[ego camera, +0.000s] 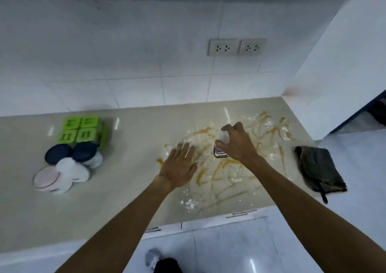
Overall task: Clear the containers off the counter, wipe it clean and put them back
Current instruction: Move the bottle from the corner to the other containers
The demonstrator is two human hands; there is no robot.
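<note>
On the beige counter point(117, 193), a smear of orange sauce and white powder point(225, 176) covers the right half. My right hand point(238, 145) is curled around a small jar point(220, 153) with a dark label, standing in the mess. Just to its left, my left hand point(179, 166) hovers flat with fingers spread and holds nothing. At the left stand a green four-lid container point(82, 129), two round dark-blue-lidded tubs point(58, 153), a white tub point(72, 169) and a pink-lidded tub point(47, 178), all bunched together.
A dark folded cloth point(319, 170) lies at the counter's right end, partly over the edge. Two wall sockets point(237, 47) sit on the tiled backsplash. A white wall closes the right side. Drawer handles point(240, 213) show below the front edge.
</note>
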